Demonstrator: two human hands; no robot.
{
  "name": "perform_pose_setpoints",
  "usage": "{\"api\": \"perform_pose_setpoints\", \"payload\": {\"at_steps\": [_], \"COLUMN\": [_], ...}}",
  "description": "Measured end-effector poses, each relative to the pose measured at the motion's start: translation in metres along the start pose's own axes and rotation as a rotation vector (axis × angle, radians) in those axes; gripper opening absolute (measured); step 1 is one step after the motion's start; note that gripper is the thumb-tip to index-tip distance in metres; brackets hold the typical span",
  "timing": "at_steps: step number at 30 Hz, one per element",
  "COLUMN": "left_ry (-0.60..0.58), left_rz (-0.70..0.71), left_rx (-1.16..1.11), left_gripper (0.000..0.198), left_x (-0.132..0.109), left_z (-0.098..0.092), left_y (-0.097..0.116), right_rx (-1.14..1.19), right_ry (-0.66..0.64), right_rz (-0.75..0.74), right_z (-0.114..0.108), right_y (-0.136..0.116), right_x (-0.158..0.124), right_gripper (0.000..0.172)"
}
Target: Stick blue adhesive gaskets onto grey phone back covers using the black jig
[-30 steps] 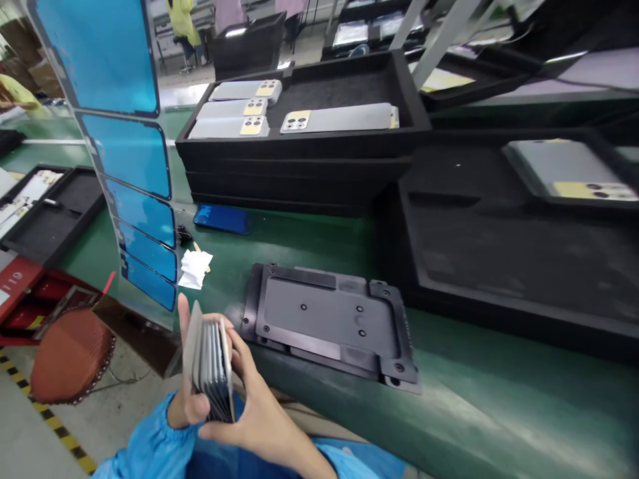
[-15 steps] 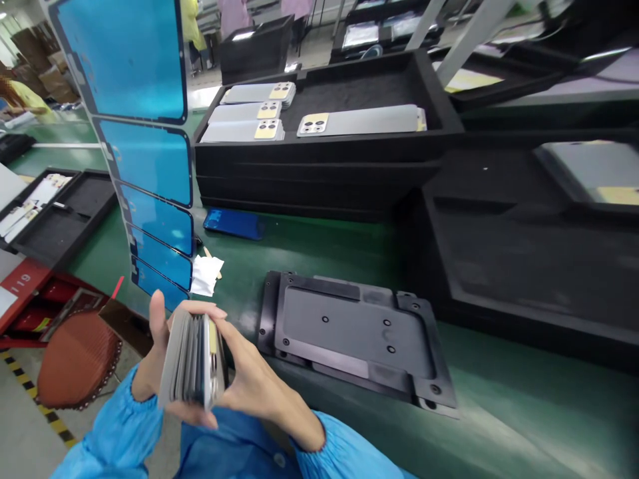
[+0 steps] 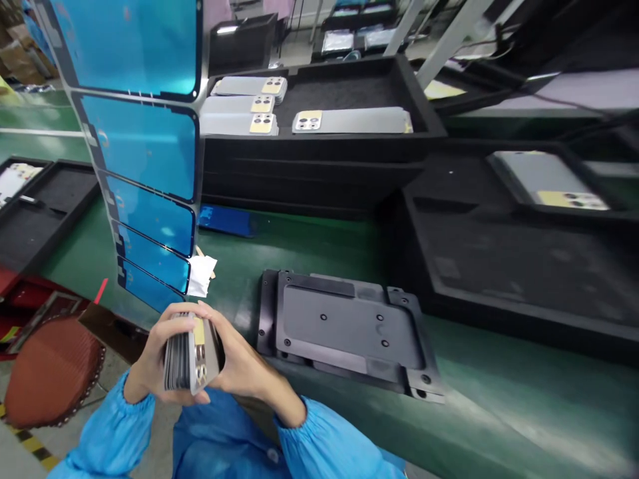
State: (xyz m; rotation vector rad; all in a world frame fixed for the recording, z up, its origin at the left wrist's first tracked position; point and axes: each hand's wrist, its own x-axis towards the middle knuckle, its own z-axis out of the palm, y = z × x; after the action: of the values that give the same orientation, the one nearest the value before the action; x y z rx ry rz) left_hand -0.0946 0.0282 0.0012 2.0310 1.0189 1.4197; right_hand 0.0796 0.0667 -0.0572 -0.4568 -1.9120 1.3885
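Observation:
A stack of phone back panels stands on edge between my two hands, over the front of the bench. My left hand wraps the stack from the left, its fingers over the top edge. From the right, my right hand grips the outermost panel, whose camera rings and yellow film face right. Right of my hands, a black fixture plate with a phone-shaped recess lies on the green bench. A hanging strip of blue adhesive sheets is just beyond my hands.
Black foam trays with panels stand behind the fixture. Another black tray at right carries more panels. A blue piece and crumpled white paper lie beside the strip. A brown stool is at lower left.
My left thumb, raised before, has come down, and my left fingers now fold over the stack's top. The panels sit more evenly together. The view has shifted slightly.

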Motion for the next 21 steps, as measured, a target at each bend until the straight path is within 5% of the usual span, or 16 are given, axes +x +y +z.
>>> {"api": "perform_pose_setpoints", "payload": {"at_steps": [3, 17, 21], "left_ry": [-0.019, -0.071, 0.027], "left_rz": [0.063, 0.189, 0.168], "left_rx": [0.006, 0.118, 0.068], "left_gripper": [0.078, 0.091, 0.084], "left_x": [0.009, 0.007, 0.006], "left_z": [-0.002, 0.006, 0.008], "left_y": [0.001, -0.01, 0.0], "right_rx": [-0.016, -0.02, -0.033], "right_ry": [0.005, 0.056, 0.071], "right_rz": [0.006, -0.022, -0.078], "right_z": [0.002, 0.007, 0.01], "right_y": [0.004, 0.019, 0.008], "right_x": [0.0, -0.002, -0.003], "right_gripper": [0.12, 0.116, 0.118]}}
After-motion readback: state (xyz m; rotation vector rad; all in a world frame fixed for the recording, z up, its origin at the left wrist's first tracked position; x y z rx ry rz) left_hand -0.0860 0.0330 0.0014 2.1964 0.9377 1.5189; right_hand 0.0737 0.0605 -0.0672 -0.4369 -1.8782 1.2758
